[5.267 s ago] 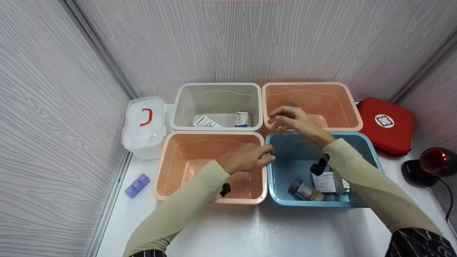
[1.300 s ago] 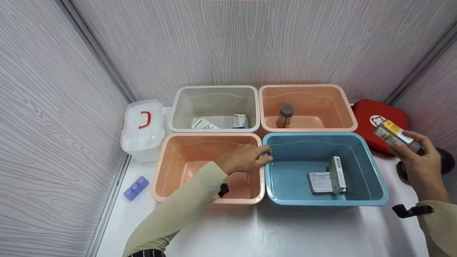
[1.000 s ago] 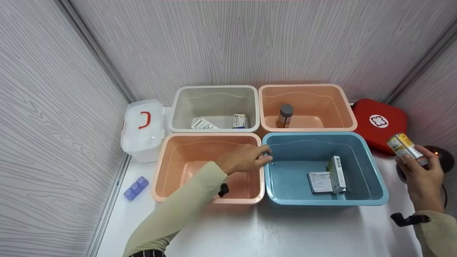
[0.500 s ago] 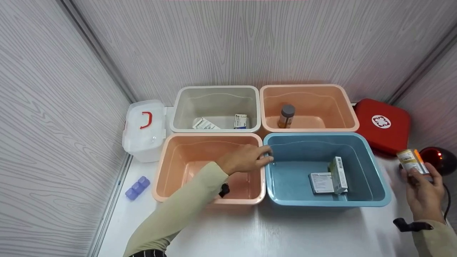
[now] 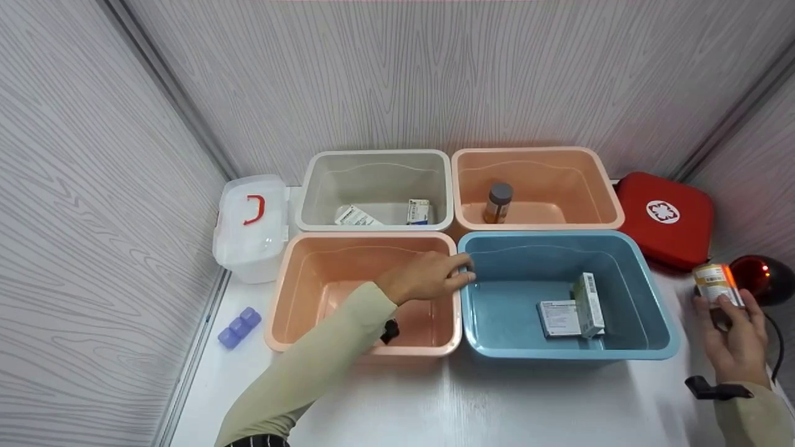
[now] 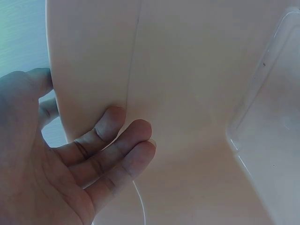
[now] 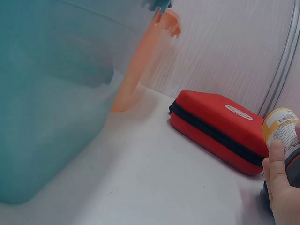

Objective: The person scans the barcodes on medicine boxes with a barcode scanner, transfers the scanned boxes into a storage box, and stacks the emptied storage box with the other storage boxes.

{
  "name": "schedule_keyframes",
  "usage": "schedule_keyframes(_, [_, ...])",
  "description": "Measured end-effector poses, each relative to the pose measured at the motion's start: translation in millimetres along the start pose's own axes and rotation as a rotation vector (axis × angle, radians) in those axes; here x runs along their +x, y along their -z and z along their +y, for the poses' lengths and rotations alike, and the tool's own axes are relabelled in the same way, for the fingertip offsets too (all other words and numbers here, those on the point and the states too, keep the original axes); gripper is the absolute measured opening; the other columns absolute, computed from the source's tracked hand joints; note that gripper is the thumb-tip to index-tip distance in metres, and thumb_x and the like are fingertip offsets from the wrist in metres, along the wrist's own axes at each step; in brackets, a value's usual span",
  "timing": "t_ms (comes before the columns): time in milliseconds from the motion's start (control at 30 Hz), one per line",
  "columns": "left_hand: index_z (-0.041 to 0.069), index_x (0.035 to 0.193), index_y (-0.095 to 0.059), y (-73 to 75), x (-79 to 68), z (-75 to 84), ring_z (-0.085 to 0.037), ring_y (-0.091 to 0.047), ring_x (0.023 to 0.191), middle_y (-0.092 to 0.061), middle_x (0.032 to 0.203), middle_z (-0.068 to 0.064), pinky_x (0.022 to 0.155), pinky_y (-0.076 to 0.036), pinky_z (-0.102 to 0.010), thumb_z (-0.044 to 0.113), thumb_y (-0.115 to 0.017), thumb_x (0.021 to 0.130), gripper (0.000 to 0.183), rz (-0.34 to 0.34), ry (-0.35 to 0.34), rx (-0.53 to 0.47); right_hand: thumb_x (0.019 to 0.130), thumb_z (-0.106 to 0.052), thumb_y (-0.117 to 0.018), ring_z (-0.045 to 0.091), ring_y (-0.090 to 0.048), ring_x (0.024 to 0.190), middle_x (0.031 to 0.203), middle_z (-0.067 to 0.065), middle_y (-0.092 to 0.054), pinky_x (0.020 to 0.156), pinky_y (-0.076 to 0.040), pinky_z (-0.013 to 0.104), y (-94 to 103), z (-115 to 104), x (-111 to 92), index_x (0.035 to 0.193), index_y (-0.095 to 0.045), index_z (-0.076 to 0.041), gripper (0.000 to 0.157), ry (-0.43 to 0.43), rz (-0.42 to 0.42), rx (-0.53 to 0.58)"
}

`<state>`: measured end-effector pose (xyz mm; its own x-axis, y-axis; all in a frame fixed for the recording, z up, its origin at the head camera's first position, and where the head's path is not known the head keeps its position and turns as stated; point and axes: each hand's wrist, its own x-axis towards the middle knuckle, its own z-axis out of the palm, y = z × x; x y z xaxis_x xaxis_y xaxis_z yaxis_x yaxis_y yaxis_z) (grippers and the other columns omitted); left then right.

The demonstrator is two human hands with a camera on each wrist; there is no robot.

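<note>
My right hand (image 5: 738, 341) holds a pill bottle (image 5: 713, 280) with a yellow and white label, right beside the barcode scanner (image 5: 759, 279) at the far right. Red light from the scanner falls across the label. In the right wrist view the fingers lie along the bottle's label (image 7: 282, 129), dark lid end down. My left hand (image 5: 422, 277) grips the rim of the front peach bin (image 5: 323, 234) where it meets the blue bin (image 5: 528, 352). The left wrist view has three of its fingers against the bin's inner wall, with the rim between them and the thumb side.
Two medicine boxes (image 5: 561, 318) lie in the blue bin. A grey-lidded bottle (image 5: 498, 203) stands in the back peach bin (image 5: 540, 150). The grey bin (image 5: 379, 152) holds white boxes (image 5: 418, 212). A red first-aid case (image 5: 686, 236), clear lidded box (image 5: 251, 223) and purple pill organizer (image 5: 240, 327) sit around them.
The right hand has left the back peach bin, taken the labelled bottle out of the blue bin and brought it down beside the scanner, turning it. The left hand stays put.
</note>
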<state>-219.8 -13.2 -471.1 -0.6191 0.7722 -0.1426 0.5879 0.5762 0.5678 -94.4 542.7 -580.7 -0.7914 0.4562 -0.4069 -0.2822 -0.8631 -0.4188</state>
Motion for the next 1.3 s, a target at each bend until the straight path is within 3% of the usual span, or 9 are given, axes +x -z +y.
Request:
schedule_keyframes(367, [0.021, 0.138, -0.062, -0.2, -1.2, 0.6, -0.013, -0.067, 0.094, -0.073, 0.118, 0.002, 0.083, -0.057, -0.030, 0.043, -0.049, 0.116, 0.033, -0.003, 0.009, -0.013, 0.098, 0.018, -0.067, 0.007, -0.045, 0.140, 0.142, -0.018, -0.043, 0.112, -0.056, 0.036, -13.0, 9.3, -3.9, 0.147, -0.062, -0.035, 0.073, 0.007, 0.043, -0.008])
schedule_keyframes(667, [0.020, 0.138, -0.062, 1.2, -1.9, 1.4, -0.012, -0.068, 0.094, -0.074, 0.119, 0.001, 0.084, -0.058, -0.031, 0.042, -0.049, 0.116, 0.033, 0.003, 0.009, -0.007, 0.100, 0.017, -0.064, 0.015, -0.053, 0.140, 0.142, -0.013, -0.050, 0.114, -0.055, 0.040, -19.8, 9.7, -4.6, 0.146, -0.061, -0.035, 0.069, 0.000, -0.037, 0.158])
schedule_keyframes(1100, [0.020, 0.137, -0.062, 0.9, -0.8, 1.9, -0.013, -0.068, 0.093, -0.074, 0.117, 0.001, 0.082, -0.057, -0.030, 0.042, -0.049, 0.116, 0.033, 0.010, 0.012, 0.004, 0.104, 0.013, -0.061, 0.029, -0.053, 0.140, 0.141, -0.012, -0.047, 0.111, -0.056, 0.036, -22.9, 3.4, -7.9, 0.138, -0.062, -0.032, 0.056, -0.007, -0.079, 0.263])
schedule_keyframes(1200, [0.020, 0.138, -0.061, 0.6, -1.1, 2.0, -0.013, -0.067, 0.095, -0.073, 0.118, 0.001, 0.083, -0.058, -0.030, 0.043, -0.049, 0.116, 0.034, -0.002, 0.023, -0.007, 0.103, 0.014, -0.062, 0.025, -0.053, 0.137, 0.140, -0.011, -0.047, 0.110, -0.057, 0.038, -25.0, 3.9, -8.7, 0.139, -0.061, -0.030, 0.057, 0.023, -0.077, 0.226])
schedule_keyframes(1300, [0.021, 0.138, -0.061, 0.4, -0.8, 2.1, -0.013, -0.067, 0.096, -0.073, 0.118, 0.001, 0.084, -0.059, -0.030, 0.044, -0.049, 0.116, 0.034, -0.007, 0.024, -0.019, 0.100, 0.017, -0.064, 0.020, -0.051, 0.134, 0.142, -0.012, -0.045, 0.109, -0.058, 0.038, -31.6, 6.2, -11.0, 0.145, -0.060, -0.028, 0.063, 0.074, -0.066, 0.092])
